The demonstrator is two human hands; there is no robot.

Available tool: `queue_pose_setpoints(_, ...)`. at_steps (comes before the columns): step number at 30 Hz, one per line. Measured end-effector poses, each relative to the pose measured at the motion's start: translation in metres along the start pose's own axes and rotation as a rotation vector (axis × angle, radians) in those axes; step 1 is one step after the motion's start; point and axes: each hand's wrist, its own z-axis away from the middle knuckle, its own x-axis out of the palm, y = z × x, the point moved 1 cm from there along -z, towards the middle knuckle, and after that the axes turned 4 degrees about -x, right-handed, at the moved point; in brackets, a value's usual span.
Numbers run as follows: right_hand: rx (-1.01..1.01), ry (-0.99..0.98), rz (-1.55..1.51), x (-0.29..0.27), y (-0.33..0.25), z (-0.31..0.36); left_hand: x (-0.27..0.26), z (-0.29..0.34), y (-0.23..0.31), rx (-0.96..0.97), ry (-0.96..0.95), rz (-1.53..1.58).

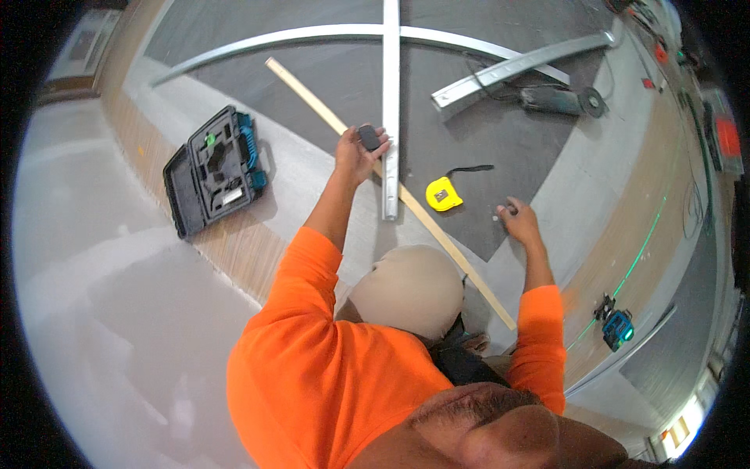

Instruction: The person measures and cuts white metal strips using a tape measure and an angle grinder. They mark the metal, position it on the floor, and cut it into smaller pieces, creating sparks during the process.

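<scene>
My left hand is turned palm up beside the upright metal stud. It holds a small black rounded block, whose exact kind I cannot make out. A long wooden strip runs slantwise beneath the stud and past my knee. Low over the grey floor sheet, my right hand has its fingers curled around something small and dark. A tiny pale spot shows by its fingertips. Between my hands lies a yellow tape measure with a black wrist strap.
On the left stands an opened dark tool case with teal latches. A curved-looking metal track crosses behind the stud. Another metal profile and an angle grinder lie at far right. A teal laser level casts a green line at right.
</scene>
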Motion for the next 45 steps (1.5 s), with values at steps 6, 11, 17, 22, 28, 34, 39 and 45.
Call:
queue_pose_setpoints(6,-0.100,0.016,0.014,0.075,-0.037,0.010,-0.017,-0.006,-0.001,-0.063,-0.052,-0.085)
queue_pose_setpoints(11,-0.111,0.108,0.012,0.075,-0.031,0.009,-0.006,0.014,-0.039,-0.140,-0.210,-0.381)
queue_pose_setpoints(17,-0.128,0.027,-0.472,0.038,-0.067,-0.004,0.043,0.056,-0.106,-0.269,-0.432,-0.547)
queue_pose_setpoints(22,-0.228,-0.154,-0.745,0.031,-0.119,0.001,0.054,0.074,-0.104,-0.296,-0.494,-0.489)
queue_pose_setpoints(28,-0.426,-0.123,-0.672,0.029,-0.136,0.018,0.050,0.104,-0.089,-0.273,-0.512,-0.380)
queue_pose_setpoints(34,-0.415,-0.279,-0.765,0.010,-0.133,0.018,0.059,0.117,-0.094,-0.210,-0.484,-0.445)
queue_pose_setpoints(39,-0.320,0.226,-0.233,0.040,-0.086,-0.014,0.068,0.129,-0.094,-0.153,-0.474,-0.583)
queue_pose_setpoints(45,0.063,0.294,0.039,0.029,-0.036,0.022,0.052,0.124,-0.090,-0.201,-0.473,-0.480)
